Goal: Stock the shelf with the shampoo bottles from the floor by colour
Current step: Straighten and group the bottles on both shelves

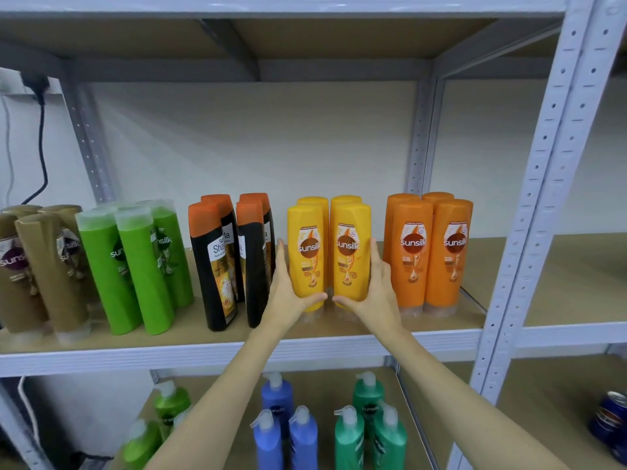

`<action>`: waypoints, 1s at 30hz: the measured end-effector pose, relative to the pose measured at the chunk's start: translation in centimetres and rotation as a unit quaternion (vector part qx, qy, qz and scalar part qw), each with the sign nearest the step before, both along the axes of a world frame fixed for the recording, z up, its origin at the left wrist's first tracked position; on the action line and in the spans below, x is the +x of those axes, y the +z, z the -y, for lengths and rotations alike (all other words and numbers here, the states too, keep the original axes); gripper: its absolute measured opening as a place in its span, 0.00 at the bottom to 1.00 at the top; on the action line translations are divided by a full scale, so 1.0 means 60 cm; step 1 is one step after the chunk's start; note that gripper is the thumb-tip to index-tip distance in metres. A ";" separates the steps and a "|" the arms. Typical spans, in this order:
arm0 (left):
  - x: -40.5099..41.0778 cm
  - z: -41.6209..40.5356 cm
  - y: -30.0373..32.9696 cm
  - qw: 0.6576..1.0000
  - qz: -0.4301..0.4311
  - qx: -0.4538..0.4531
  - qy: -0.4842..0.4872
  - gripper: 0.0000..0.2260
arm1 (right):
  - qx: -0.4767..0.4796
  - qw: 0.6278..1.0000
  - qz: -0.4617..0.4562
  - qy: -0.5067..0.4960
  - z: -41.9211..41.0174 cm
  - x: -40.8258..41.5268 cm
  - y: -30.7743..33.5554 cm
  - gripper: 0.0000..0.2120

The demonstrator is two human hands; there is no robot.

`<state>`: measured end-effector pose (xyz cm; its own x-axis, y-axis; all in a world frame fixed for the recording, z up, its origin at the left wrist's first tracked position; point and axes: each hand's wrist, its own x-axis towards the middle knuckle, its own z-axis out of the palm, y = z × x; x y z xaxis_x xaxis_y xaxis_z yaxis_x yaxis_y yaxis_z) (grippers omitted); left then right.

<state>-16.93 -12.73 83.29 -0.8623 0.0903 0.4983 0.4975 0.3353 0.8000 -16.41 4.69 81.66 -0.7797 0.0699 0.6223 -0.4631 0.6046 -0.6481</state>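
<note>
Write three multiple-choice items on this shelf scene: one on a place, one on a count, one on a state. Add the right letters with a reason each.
1. Where do the black bottles with orange caps stand?
A. between the green bottles and the yellow bottles
B. on the lower shelf
C. right of the orange bottles

2. How many blue pump bottles show on the lower shelf?
A. one
B. three
C. six

3. What are the hands doing?
A. hanging idle
B. lifting a green pump bottle
C. holding the yellow bottles from both sides

Answers:
1 A, green is on their left and yellow on their right.
2 B, one stands behind and two in front.
3 C, the left hand and right hand each have a grip on a front yellow bottle.
</note>
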 end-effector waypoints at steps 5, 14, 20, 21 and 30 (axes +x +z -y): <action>-0.007 -0.004 -0.005 1.000 -0.006 -0.015 0.025 0.47 | 0.007 1.000 0.021 0.001 0.001 -0.006 -0.005 0.54; -0.001 -0.005 -0.009 0.999 -0.029 0.003 0.022 0.42 | -0.009 0.993 0.062 0.100 -0.027 -0.014 -0.001 0.52; -0.004 -0.009 -0.012 1.000 -0.010 0.002 0.020 0.42 | 0.047 0.994 0.068 0.070 -0.021 0.001 -0.008 0.57; -0.004 -0.010 -0.011 1.000 -0.007 0.002 0.017 0.42 | 0.045 0.995 0.065 0.067 -0.018 0.001 -0.008 0.56; -0.004 -0.013 -0.010 1.000 -0.002 0.006 0.007 0.43 | 0.026 0.994 0.059 0.083 -0.018 0.000 -0.004 0.55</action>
